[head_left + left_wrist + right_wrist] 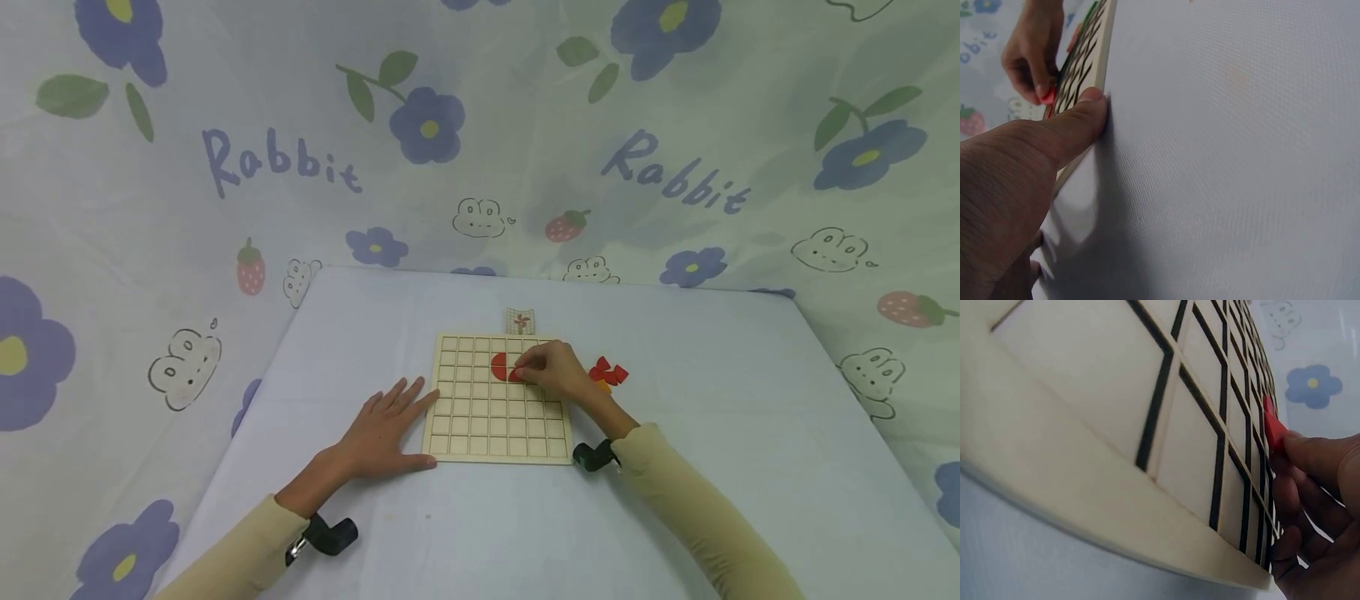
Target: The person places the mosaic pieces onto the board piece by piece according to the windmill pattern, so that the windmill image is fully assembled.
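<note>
A pale wooden grid board (481, 425) lies flat on the white table. My left hand (384, 431) rests at its left side with fingers spread; in the left wrist view the thumb (1079, 125) touches the board's edge. Over the upper part of the grid, my right hand (553, 371) pinches a small red piece (1275, 432) between thumb and fingertips, close to the board's surface. Red curved-edged pieces (498, 367) sit in grid squares just left of those fingertips. The fingers partly hide the held piece and the squares under them.
Several loose red pieces (617, 374) and an orange piece (603, 386) lie right of the board, partly behind the right wrist. A small card (521, 322) with a red pinwheel-like pattern on a grid stands or lies beyond the board's far edge. A patterned cloth (480, 167) hangs behind the table.
</note>
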`<state>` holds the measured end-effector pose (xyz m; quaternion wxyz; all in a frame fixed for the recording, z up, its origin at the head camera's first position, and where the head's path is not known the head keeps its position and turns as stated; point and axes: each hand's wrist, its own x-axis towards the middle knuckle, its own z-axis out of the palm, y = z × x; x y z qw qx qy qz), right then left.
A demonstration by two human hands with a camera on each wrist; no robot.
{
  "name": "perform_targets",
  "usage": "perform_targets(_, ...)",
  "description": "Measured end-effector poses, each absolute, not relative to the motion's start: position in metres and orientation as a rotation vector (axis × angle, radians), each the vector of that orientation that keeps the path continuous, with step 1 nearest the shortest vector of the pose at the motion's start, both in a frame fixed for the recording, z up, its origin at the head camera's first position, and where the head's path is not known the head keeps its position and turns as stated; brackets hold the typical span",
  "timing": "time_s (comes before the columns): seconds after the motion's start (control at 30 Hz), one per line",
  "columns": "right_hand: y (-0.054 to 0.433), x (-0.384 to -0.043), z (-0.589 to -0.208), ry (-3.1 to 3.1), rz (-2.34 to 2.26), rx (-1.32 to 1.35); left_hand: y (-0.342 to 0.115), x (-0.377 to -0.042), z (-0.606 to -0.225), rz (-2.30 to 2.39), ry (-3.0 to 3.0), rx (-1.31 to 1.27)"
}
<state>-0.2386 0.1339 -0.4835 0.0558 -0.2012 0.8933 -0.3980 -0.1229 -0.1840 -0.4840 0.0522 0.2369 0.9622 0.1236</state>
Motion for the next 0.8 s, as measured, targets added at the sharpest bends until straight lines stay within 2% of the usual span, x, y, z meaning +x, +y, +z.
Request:
perform_targets(0.3,0.129,-0.239,-0.49,2.859,-1.031,-0.694,-0.184,-0.122,-0.484,0.392,2.928,0.73)
perform_targets(0.8,0.14,-0.233,-0.484,2.807,-1.183,-0.73,-0.184,-0.122,-0.483,0.39,2.92,0.725)
